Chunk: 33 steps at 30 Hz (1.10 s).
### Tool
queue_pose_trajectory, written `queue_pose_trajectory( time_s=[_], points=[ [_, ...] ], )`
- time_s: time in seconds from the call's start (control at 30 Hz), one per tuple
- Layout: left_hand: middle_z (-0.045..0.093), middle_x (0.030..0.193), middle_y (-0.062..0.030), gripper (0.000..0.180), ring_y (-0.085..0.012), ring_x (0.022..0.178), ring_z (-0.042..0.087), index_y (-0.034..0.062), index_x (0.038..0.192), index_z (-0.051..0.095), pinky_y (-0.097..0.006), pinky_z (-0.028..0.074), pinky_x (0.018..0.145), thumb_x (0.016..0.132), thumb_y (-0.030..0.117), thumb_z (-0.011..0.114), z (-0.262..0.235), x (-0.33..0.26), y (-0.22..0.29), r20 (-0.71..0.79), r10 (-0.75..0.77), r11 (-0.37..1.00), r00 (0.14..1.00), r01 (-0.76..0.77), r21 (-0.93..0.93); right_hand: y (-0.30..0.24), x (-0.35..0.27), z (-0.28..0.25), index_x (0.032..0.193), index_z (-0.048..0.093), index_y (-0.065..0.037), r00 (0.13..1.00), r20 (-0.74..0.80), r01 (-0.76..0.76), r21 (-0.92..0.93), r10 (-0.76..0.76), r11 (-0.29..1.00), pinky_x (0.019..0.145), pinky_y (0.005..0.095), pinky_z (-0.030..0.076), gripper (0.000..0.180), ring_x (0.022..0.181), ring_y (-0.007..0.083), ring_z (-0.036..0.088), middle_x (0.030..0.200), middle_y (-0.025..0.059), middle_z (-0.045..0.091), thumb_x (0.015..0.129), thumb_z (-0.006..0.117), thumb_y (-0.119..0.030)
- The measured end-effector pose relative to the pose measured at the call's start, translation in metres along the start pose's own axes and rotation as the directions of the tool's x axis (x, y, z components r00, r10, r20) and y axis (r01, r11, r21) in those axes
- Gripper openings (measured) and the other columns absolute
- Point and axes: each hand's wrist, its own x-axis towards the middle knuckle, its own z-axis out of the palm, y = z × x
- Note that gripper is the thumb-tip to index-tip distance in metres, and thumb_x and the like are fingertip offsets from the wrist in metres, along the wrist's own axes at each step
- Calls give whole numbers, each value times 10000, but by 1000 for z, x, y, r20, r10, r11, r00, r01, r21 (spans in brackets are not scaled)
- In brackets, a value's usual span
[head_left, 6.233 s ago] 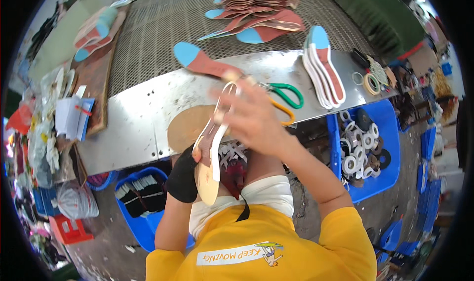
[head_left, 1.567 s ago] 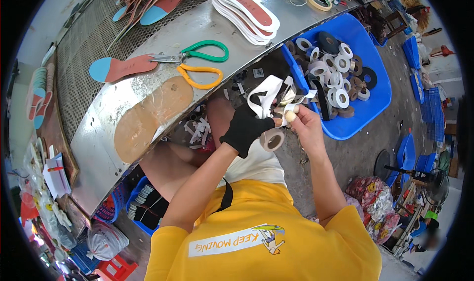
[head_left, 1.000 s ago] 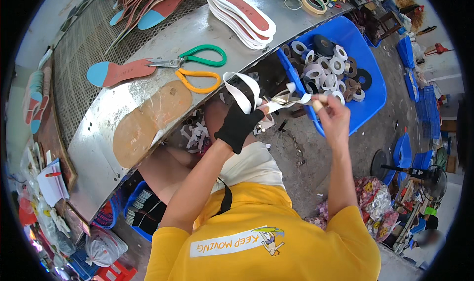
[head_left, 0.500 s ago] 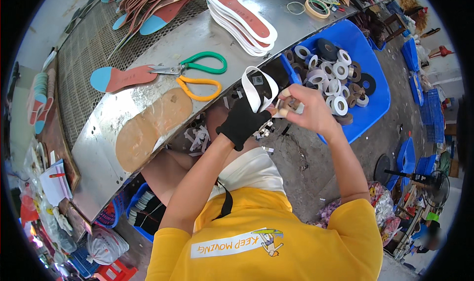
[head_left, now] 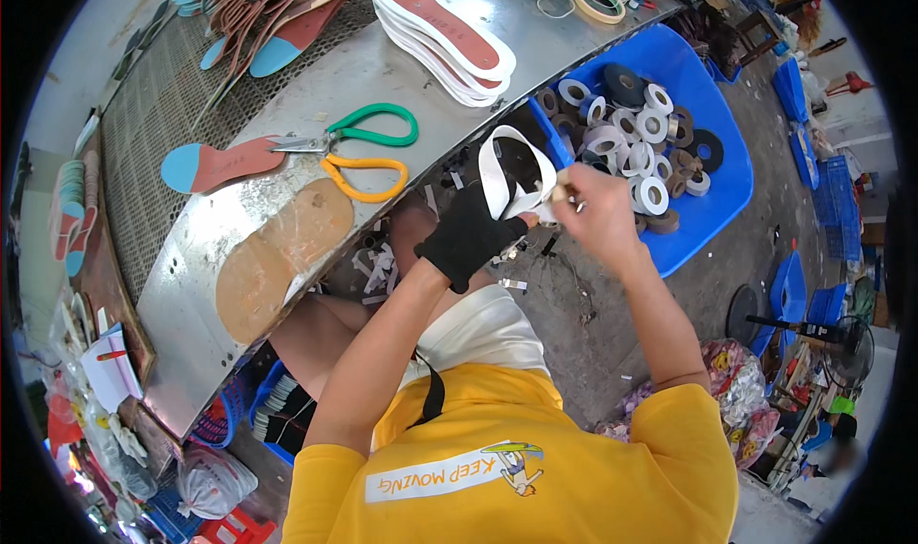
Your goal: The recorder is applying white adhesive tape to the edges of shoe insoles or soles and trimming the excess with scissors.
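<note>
A white band bent into a loop stands up from my left hand, which wears a black glove with bare fingertips. My left fingers are closed around its lower part. Close beside it, my bare right hand pinches at the band's right side, the fingers bent and pressed together. Pale wraps cover some of its fingertips. What exactly lies between those fingertips is partly hidden. Both hands are held above my lap, near the metal table's edge.
On the metal table lie scissors with green and orange handles, a red and blue insole, a tan sole-shaped piece and stacked white-edged insoles. A blue bin of tape rolls stands right. Scraps litter the floor.
My right hand has turned and its fingers have closed in at the band, where they were spread wider before. The loop has widened and tilted slightly; the whole view has shifted a little.
</note>
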Motion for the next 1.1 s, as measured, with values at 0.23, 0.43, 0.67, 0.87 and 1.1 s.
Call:
queue_pose_trajectory(
  time_s=[0.23, 0.43, 0.67, 0.87, 1.1],
  points=[
    [648, 968, -156, 361, -335, 879, 629, 69, 1001, 624, -401, 512, 739, 707, 205, 782, 3, 2, 24, 48, 19, 1000, 999, -20, 21, 37, 18, -17, 765, 619, -33, 863, -388, -342, 24, 324, 939, 541, 321, 491, 80, 538, 213, 623, 620, 114, 625, 762, 664, -98],
    [615, 905, -39, 280, -138, 798, 581, 41, 990, 609, -277, 468, 721, 773, 158, 743, -27, -49, 7, 6, -195, 934, 981, 188, -305, 242, -50, -160, 873, 702, -66, 596, -733, -770, -406, 328, 492, 714, 444, 520, 206, 768, 350, 673, 839, 167, 694, 795, 627, -241],
    [570, 748, -11, 227, -45, 587, 474, 41, 1021, 558, -169, 354, 505, 816, 92, 638, -66, -71, 40, 51, -384, 655, 922, 311, -689, 232, -63, -144, 1117, 656, -58, 803, -436, -594, -533, 406, 603, 816, 430, 507, 308, 933, 343, 659, 1069, 201, 667, 840, 527, -99],
    [451, 643, 53, 153, -20, 473, 372, 112, 940, 492, -162, 306, 446, 946, 241, 574, -90, -100, 50, -78, -287, 462, 955, 67, -884, -30, 3, -5, 1091, 654, -37, 833, 538, -461, 552, 126, 695, 875, 289, 476, 280, 967, 143, 609, 1044, 44, 662, 816, 658, -92],
    [495, 653, 42, 378, -21, 489, 384, -4, 1066, 571, -189, 334, 512, 952, 355, 550, -147, -190, 72, -681, -313, 767, 662, -247, -592, -163, 1, 99, 1068, 606, 12, 790, 597, -484, 748, -140, 454, 834, 261, 494, 292, 925, 103, 619, 990, 41, 660, 782, 645, 52]
  ],
)
